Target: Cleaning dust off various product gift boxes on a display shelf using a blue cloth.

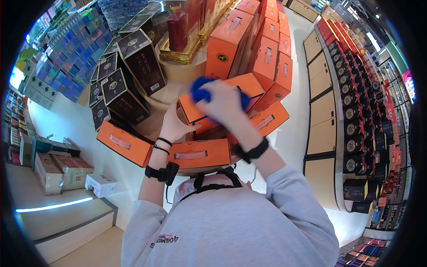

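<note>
In my right hand (222,100) is a blue cloth (201,90), pressed to the top of an orange gift box (245,83); hand and cloth are blurred. My left hand (176,121) grips the near left end of that same box, its thumb along the near side. Just below, nearer my body, another orange box (201,154) with a pale ribbon handle lies on the display. A further orange box (124,143) sits to the left, beside my left wrist. One more orange box (270,118) is at the right, partly behind my right forearm.
Black boxes (125,96) stand left on the round wooden display (163,93). A red bottle (176,30) in a clear case on a gold base is beyond. Orange boxes (267,56) line the back right. Cartons (63,170) lie left; cabinets (320,116) flank the right aisle.
</note>
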### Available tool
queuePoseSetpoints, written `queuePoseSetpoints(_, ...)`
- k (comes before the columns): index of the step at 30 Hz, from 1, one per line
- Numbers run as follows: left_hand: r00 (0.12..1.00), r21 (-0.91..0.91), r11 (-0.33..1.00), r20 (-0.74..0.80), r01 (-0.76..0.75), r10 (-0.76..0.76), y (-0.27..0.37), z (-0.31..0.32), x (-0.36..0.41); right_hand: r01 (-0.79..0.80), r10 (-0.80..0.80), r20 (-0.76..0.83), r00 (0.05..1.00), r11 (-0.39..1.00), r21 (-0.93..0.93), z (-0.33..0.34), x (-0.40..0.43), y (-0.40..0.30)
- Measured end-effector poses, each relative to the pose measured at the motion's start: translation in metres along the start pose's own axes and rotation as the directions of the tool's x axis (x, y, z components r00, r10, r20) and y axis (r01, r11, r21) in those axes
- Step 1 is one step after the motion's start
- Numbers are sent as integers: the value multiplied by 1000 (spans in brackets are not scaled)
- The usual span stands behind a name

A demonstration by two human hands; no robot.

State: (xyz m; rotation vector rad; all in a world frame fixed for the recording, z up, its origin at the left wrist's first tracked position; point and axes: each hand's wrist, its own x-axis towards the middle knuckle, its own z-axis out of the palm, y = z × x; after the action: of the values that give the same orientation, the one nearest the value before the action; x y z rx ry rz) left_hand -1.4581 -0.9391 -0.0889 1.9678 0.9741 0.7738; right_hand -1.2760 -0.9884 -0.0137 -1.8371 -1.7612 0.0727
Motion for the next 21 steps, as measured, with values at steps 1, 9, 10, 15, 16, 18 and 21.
queuePoseSetpoints(1, 1000, -40, 999, 13, -19, 19, 1, -1, -1, 72, -76, 27, 997, 990, 118, 14, -4, -25)
queuePoseSetpoints(9, 1000, -19, 1000, -20, -20, 20, 0, -2, -5, -88, 93, 94, 991, 995, -53, -19, 14, 23)
queuePoseSetpoints(10, 1000, 1, 1000, -22, -1, 1, 6, -4, -6, -132, 132, 4, 991, 991, -13, -31, 17, 53)
queuePoseSetpoints(15, 1000, 34, 999, -4, 21, -21, 6, -3, -2, -303, 302, -127, 945, 953, 8, -49, 24, 122)
queuePoseSetpoints(16, 1000, 38, 999, -8, 24, -23, 5, -4, -3, -335, 336, -139, 932, 942, 27, -47, 25, 120)
queuePoseSetpoints(18, 999, 8, 999, -21, 41, -41, 4, -3, -5, -407, 415, -179, 892, 910, 84, -45, 24, 114)
queuePoseSetpoints(21, 1000, -5, 1000, -19, 12, -13, 1, 0, -2, -462, 462, -265, 846, 884, 68, -36, 24, 95)
